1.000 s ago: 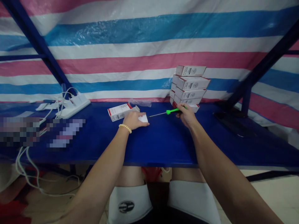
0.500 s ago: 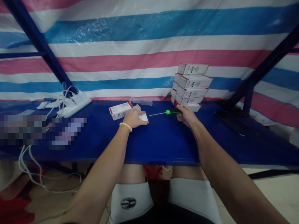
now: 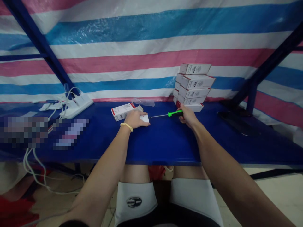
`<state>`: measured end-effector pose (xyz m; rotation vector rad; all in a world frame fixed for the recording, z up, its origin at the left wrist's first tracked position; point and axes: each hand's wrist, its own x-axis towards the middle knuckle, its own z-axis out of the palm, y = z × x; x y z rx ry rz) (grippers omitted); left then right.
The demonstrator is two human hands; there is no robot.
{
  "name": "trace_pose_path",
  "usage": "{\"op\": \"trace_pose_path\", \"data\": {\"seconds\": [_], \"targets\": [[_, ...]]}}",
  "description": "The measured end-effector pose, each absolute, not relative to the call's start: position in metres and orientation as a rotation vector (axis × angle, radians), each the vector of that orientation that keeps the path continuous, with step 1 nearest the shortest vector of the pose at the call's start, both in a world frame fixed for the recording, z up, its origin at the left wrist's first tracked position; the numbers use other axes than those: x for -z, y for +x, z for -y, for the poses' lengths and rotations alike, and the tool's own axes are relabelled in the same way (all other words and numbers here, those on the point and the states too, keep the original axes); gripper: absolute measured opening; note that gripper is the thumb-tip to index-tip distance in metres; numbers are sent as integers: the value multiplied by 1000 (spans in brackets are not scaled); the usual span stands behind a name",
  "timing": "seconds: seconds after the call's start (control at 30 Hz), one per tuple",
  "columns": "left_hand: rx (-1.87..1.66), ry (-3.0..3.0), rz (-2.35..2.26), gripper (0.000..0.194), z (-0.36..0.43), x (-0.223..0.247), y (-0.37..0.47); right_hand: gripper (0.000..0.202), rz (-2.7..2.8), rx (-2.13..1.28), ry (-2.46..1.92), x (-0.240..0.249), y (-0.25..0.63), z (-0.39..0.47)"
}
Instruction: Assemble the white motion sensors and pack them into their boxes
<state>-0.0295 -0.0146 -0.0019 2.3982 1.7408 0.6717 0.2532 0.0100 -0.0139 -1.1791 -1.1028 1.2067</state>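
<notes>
My left hand (image 3: 135, 119), with a yellow beaded band on its wrist, is closed round a small white device (image 3: 145, 118) on the blue table. Most of the device is hidden under the fingers. My right hand (image 3: 188, 115) grips the black and green handle of a screwdriver (image 3: 170, 113). Its thin shaft points left and lies nearly level, with the tip at the device's right end; whether it sits in a screw is too small to tell. Just behind my left hand lies a white and red box (image 3: 123, 111).
Stacked white boxes (image 3: 195, 82) stand at the back, beyond my right hand. Clear plastic wrap (image 3: 144, 102) lies by the back edge. A white power strip (image 3: 79, 105) with cables is at the left, a dark phone-like slab (image 3: 239, 123) at the right. Striped sheeting (image 3: 151, 41) hangs behind.
Both hands hold nearly the same pose. The screwdriver has turned slightly in my right hand and its tip stays at the device. The whole view has shifted a little.
</notes>
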Motion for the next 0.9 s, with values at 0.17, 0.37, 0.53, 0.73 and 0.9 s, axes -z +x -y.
{"op": "trace_pose_path", "data": {"seconds": [0.17,0.37,0.53,0.73,0.9], "targets": [[-661,2393,-1731,67,15,2,-29,36,1067,-1129,-1084,19,251,-14],[-677,2382,-1730,68,13,4,-32,30,1091,-1152,-974,21,253,-15],[-671,2403,-1730,68,16,2,-30,31,1085,-1227,-1003,17,253,-13],[-640,2361,-1766,75,18,0,-28,35,1097,-1113,-1174,18,252,-14],[-542,2296,-1807,83,21,-6,-26,33,1105,-1029,-1156,21,253,-17]]}}
